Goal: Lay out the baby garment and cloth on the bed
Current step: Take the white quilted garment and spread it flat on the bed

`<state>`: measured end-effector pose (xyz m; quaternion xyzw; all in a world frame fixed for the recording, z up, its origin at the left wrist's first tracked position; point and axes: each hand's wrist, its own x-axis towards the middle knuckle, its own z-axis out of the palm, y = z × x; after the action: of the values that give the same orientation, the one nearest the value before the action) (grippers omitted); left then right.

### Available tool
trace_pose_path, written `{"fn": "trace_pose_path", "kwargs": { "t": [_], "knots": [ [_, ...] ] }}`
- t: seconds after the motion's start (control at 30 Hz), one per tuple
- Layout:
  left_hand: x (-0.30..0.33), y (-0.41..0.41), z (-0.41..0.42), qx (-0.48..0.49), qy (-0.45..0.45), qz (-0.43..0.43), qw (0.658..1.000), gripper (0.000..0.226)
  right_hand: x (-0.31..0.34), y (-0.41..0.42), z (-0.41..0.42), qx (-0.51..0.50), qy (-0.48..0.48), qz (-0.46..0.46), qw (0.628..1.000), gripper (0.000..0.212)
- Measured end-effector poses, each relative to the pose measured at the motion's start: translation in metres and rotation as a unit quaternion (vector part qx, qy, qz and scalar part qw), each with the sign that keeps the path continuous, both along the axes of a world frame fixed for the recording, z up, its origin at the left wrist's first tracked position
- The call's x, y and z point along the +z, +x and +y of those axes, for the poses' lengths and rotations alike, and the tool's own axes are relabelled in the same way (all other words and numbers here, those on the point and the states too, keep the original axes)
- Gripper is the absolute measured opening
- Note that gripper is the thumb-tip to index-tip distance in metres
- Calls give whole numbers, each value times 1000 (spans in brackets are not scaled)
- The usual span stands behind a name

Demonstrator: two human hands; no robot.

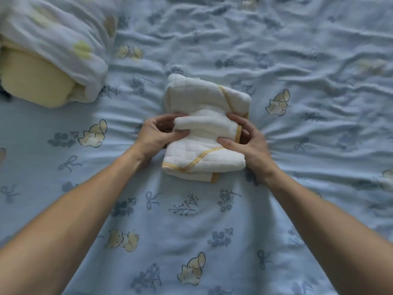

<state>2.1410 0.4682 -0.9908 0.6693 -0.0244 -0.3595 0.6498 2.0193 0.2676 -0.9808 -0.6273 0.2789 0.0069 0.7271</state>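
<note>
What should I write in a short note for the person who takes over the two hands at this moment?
Left hand: pinches the left edge of the folded white garment with yellow trim.
Right hand: grips its right edge, thumb on top.
The garment lies in the middle of the blue patterned bed sheet, its upper fold held between the hands.
A pale cloth is bunched at the upper left, draped over a yellow pillow.
Done: nothing is laid out yet.
Left: unfold and spread the garment, then spread the cloth.
</note>
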Motion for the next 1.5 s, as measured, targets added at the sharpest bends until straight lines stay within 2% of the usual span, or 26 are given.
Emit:
{"fn": "trace_pose_path", "kwargs": {
  "t": [0.27,0.53,0.9,1.13,1.5],
  "knots": [
    [1,3,-1,-2,17,10,1000,35,-10,3,-7,-5,37,-12,999,53],
    [3,4,1,2,13,79,997,34,-8,1,-4,-18,63,-5,998,53],
    [4,11,7,-36,-4,127,991,36,-1,7,-1,-39,41,33,998,51],
    [9,10,3,-36,-1,129,991,39,0,11,-2,-53,44,67,995,50],
    [13,16,-1,-30,37,145,988,38,-8,10,-6,-43,68,54,995,53]
  ]
}}
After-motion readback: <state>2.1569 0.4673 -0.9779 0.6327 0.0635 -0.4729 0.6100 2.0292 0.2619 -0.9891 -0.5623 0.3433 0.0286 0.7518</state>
